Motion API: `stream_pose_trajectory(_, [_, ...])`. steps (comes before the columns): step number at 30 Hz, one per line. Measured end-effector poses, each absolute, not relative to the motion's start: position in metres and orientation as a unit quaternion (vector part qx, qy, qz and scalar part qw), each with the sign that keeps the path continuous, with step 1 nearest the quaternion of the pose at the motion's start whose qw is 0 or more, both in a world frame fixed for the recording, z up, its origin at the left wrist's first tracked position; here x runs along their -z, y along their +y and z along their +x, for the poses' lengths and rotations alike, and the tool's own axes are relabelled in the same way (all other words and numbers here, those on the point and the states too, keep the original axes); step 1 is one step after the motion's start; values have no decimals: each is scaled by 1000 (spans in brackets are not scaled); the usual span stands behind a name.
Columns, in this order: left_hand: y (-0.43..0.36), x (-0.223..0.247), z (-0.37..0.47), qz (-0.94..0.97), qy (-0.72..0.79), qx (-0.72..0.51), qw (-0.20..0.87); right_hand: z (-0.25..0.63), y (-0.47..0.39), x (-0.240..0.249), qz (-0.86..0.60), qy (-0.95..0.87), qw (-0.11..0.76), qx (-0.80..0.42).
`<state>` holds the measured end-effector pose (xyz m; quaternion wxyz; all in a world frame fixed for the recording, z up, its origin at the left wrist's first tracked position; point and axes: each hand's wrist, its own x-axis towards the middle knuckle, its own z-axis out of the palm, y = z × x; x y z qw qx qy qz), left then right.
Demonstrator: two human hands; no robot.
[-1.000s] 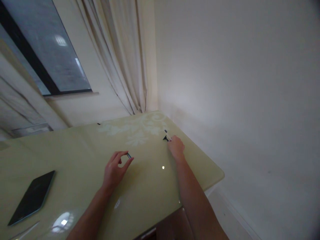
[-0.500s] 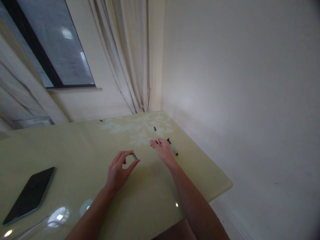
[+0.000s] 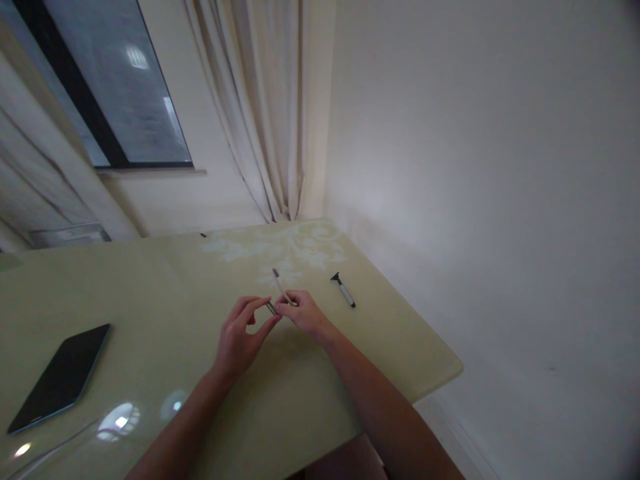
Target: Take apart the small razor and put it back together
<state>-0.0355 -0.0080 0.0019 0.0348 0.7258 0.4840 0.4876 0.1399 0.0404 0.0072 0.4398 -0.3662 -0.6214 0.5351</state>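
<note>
- My left hand [image 3: 239, 339] grasps a short, slim piece [image 3: 271, 308] between thumb and fingertips, the other fingers curled loosely; it is metallic-looking, and too small in this view to name more closely.
- My right hand [image 3: 306, 313] grips a pale toothbrush [image 3: 279, 280] near its lower end, its dark-tipped end pointing up and away from me.
- Both hands are over the pale green tabletop [image 3: 165, 287], fingertips right beside each other; I cannot tell whether the toothbrush or my right fingers touch the slim piece.
- Done, as far as I can see: the slim piece and the toothbrush are each in a hand of mine.
- Left, as I judge it: neither has been set down, so I would call this partway rather than finished.
- The razor [image 3: 346, 293], black-headed with a grey handle, lies loose to the right of my right hand, touched by neither hand.
- Well apart on my left lie a dark tablet [image 3: 60, 380] and a thin cable [image 3: 60, 443]; both are out of my grasp.
</note>
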Motion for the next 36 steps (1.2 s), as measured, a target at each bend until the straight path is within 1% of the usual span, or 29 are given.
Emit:
stream_pose_trajectory(3, [-6,-4,-38,727,466,-497,87,140,42,-7,-381,-588,450,-553])
stream_pose_trajectory(9, [-4,-1,-42,708,470,-499,169,138,46,-3,-381,-479,442,-656])
stream_pose_trajectory(12, [-2,2,-42,689,478,-505,204,136,44,-5,-355,-466,435,-684])
stream_pose_trajectory(16, [1,7,-42,698,441,-509,241,135,37,-10,-329,-485,419,-693])
stream_pose_trajectory(21, [0,10,-42,709,422,-506,252,136,34,-14,-329,-496,401,-696])
stream_pose_trajectory(25, [-1,9,-42,722,412,-492,257,135,32,-15,-303,-512,377,-710])
stream_pose_trajectory(29, [-1,8,-40,718,416,-505,237,131,31,-14,-304,-504,398,-704])
stream_pose_trajectory(32, [1,10,-39,712,418,-510,241,130,31,-13,-314,-495,416,-695])
stream_pose_trajectory(36, [3,12,-39,702,419,-519,248,131,31,-14,-315,-499,401,-701])
